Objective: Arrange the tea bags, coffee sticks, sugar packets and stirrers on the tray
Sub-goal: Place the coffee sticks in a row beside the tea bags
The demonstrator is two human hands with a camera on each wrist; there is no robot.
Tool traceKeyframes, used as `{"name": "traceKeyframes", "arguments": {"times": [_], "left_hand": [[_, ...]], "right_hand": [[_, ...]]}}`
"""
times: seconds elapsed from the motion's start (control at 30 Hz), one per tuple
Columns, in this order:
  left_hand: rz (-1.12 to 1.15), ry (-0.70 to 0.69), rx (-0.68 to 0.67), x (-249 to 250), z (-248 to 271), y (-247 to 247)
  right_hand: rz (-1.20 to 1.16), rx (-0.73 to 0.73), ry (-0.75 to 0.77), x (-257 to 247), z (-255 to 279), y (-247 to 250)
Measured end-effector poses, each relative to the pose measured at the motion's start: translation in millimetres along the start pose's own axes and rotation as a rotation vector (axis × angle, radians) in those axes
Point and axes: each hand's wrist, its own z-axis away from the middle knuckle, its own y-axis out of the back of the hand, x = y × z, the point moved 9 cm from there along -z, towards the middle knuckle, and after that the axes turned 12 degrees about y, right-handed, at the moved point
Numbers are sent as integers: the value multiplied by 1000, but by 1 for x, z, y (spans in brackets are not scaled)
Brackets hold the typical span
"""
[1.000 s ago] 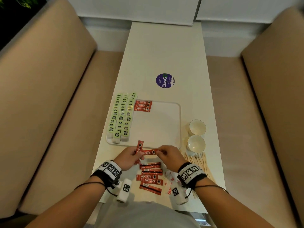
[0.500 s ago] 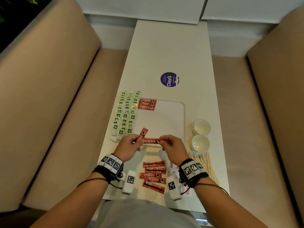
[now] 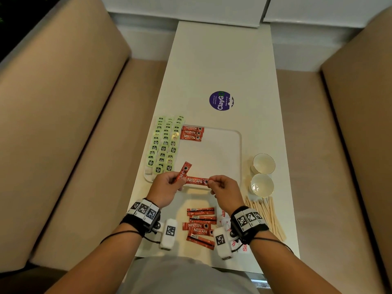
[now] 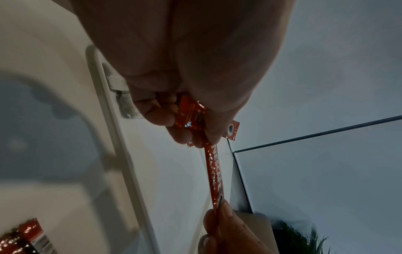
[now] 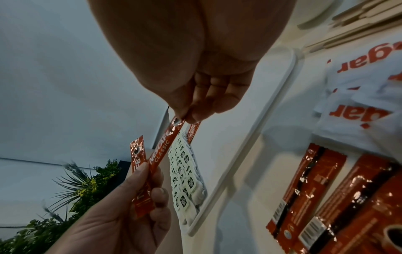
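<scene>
My left hand (image 3: 169, 182) grips two red coffee sticks over the near edge of the white tray (image 3: 239, 145). One coffee stick (image 3: 184, 170) points up and away; the other coffee stick (image 3: 196, 180) lies level, and my right hand (image 3: 214, 183) pinches its right end (image 5: 176, 121). Both hands hold that level stick (image 4: 214, 175) between them. Three coffee sticks (image 3: 192, 133) lie at the tray's far left, beside rows of green tea bags (image 3: 164, 145). More coffee sticks (image 3: 200, 227) lie on the table near me. Sugar packets (image 5: 359, 89) sit under my right wrist. Wooden stirrers (image 3: 267, 215) lie to the right.
Two small white bowls (image 3: 263, 174) stand right of the tray. A round purple sticker (image 3: 221, 101) marks the table beyond it. Beige bench seats flank the narrow white table (image 3: 222, 60).
Both hands have risen and moved away from me, from the loose sticks to the tray's near edge, carrying the two coffee sticks.
</scene>
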Motion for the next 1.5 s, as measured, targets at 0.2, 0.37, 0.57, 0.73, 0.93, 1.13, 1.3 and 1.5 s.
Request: {"name": "traceKeyframes", "arguments": {"times": [0.2,0.37,0.57,0.73,0.93,1.13,1.3,1.5], "left_hand": [[32,24,31,-5,-6,14],[117,83,48,-10,-13,29],[137,118,52,-19,-24,44],[147,117,59,-15,-32,51],[161,129,63,-11,-45,59],[197,148,55,-13,-56,65],[199,144,38,-14,-62,64],[212,158,22,-13,-63,61]], "right_hand": [[5,-18,5,-2,-9,-6],[-8,15,2,-7,-29,-8],[32,81,-16,-3,-71,-12],[82,125,-53,6,-109,-19],[200,135,-85,14,-151,-29],[283,133,-114,20,-172,-39],[322,130,-127,19,-180,-41],[331,165,-157,19,-183,-38]]}}
